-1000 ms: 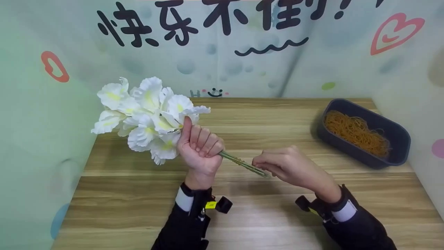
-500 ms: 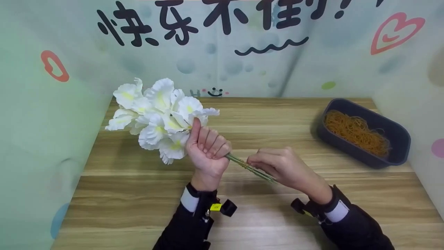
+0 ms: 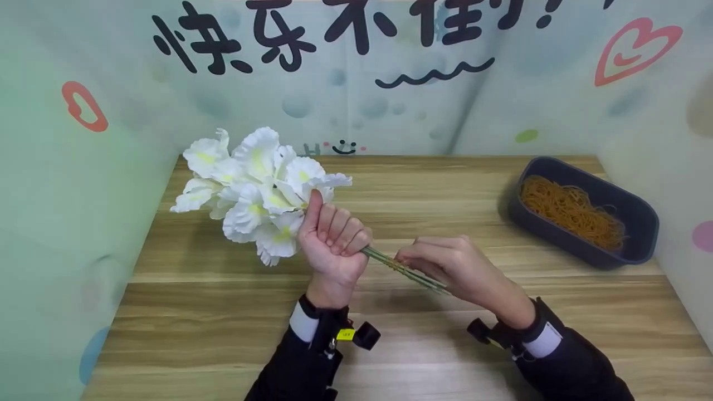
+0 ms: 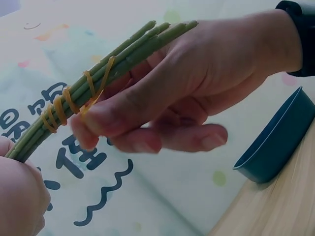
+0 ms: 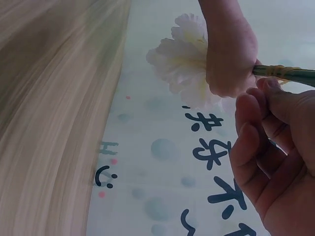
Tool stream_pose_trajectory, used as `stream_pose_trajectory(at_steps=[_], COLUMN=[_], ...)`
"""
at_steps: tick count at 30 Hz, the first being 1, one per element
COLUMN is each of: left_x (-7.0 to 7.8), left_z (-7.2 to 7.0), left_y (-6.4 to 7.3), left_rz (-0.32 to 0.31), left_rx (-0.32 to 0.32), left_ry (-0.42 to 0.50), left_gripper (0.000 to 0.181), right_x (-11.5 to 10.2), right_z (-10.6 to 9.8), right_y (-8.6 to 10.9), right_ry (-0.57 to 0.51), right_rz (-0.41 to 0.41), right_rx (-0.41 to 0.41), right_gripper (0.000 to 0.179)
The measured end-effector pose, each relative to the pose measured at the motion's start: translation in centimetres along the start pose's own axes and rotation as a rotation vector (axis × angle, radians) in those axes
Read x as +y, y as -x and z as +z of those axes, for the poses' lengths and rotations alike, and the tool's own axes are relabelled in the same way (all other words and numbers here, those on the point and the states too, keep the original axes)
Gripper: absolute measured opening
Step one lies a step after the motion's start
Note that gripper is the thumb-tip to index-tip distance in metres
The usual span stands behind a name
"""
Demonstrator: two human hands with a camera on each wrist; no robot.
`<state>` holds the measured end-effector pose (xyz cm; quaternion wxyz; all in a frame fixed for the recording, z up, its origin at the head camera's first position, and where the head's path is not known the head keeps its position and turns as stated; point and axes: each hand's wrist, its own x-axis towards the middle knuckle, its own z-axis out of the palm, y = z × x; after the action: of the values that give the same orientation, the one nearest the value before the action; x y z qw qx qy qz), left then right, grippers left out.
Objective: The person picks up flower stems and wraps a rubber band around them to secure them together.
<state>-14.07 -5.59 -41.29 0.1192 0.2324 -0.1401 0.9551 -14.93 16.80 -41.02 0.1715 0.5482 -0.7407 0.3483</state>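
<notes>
My left hand (image 3: 334,245) grips a bunch of white flowers (image 3: 259,195) round the stems, thumb pointing up toward the blooms, which lean to the upper left. Below the fist the green stems (image 4: 142,49) stick out to the lower right in the head view. A yellow rubber band (image 4: 61,105) winds round them in several turns. My right hand (image 3: 468,270) is beside the stem ends, pinching a stretched loop of that band between thumb and index finger, as the left wrist view shows. Its other fingers are loosely bent. The stems inside the left fist are hidden.
A dark blue-grey box (image 3: 562,238) stands at the back right of the wooden table (image 3: 211,323), holding a heap of rubber bands (image 3: 574,211). A printed backdrop (image 3: 390,125) rises behind the table, with side panels at left and right.
My left hand has shifted right with the flowers, and my right hand slightly left, so the hands are closer together. Over the last half second both have barely moved.
</notes>
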Motion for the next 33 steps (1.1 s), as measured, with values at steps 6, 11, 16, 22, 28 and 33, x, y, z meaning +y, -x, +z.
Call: stream_pose_trajectory(at_steps=[6,11,16,22,28,33], left_x=[0.5,0.6,0.5,0.2,0.4,0.5], left_z=[0.1,-0.1,-0.2,-0.2,-0.3,-0.6], left_y=[-0.1,-0.1,-0.2,-0.1,-0.1,-0.1], left_rz=[0.028,0.056,0.102,0.113,0.126,0.146], left_rx=[0.059,0.115,0.168,0.233,0.269,0.287], left_ry=[-0.045,-0.081,-0.133,-0.183,-0.208,-0.203], left_gripper=[0.067,0.067,0.066,0.066,0.065,0.066], right_x=[-0.3,-1.2,-2.5,-3.6,-3.7,-3.5], right_z=[-1.3,-2.0,-1.5,-0.1,0.6,0.9], right_y=[-0.3,-0.4,-0.2,0.0,0.1,0.1], right_ry=[-0.047,-0.013,-0.017,-0.044,-0.004,0.027], right_rz=[0.005,0.063,0.190,0.373,0.438,0.475], right_rx=[-0.039,0.028,-0.013,-0.191,-0.274,-0.298], right_gripper=[0.039,0.043,0.057,0.084,0.078,0.077])
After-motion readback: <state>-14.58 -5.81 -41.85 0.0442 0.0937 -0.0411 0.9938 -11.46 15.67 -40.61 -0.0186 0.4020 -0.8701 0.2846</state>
